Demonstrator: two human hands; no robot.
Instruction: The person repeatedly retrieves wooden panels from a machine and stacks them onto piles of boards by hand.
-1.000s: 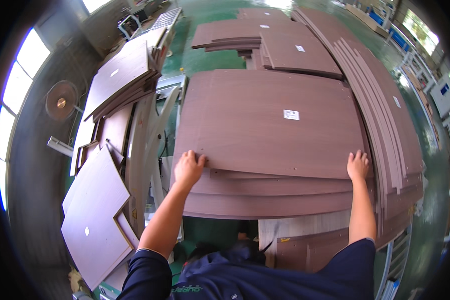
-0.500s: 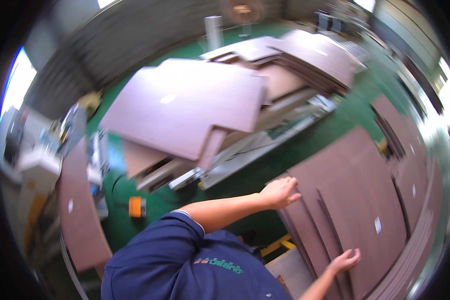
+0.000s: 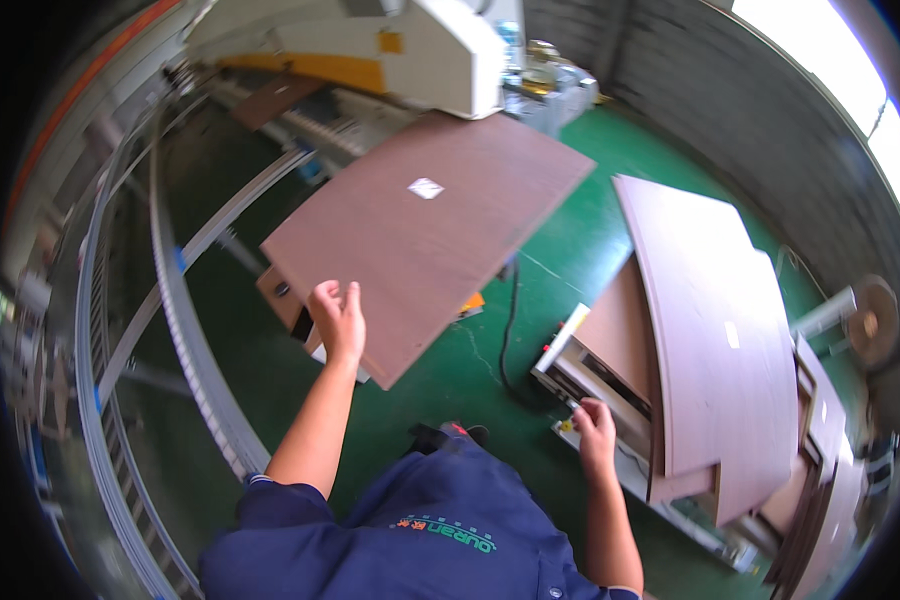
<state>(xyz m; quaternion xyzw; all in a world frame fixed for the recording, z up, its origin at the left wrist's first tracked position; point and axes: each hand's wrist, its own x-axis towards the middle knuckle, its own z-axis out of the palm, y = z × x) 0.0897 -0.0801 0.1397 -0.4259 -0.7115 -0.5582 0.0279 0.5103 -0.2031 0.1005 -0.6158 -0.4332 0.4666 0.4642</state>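
Observation:
A large brown board [image 3: 420, 250] with a small white label lies across the supports of a white and yellow machine. My left hand [image 3: 340, 320] is at the board's near left edge with thumb and fingers apart, holding nothing; whether it touches the board I cannot tell. My right hand [image 3: 596, 432] hangs in the air to the right, its fingers loosely bent and nothing visible in them. Closest to it is the end of a low roller stand [image 3: 570, 375], which carries a stack of brown panels [image 3: 720, 330].
At the upper left stands the machine [image 3: 440, 60], with another brown board [image 3: 278, 98] on its bed. Curved metal rails [image 3: 185, 330] run along the left. A black cable [image 3: 512, 340] and an orange box [image 3: 473, 303] are on the green floor. A round fan [image 3: 872, 318] stands far right.
My view has swung left, from the panel stack on the right to the board at the machine. Both hands have come away from that stack; my left hand is now at the board.

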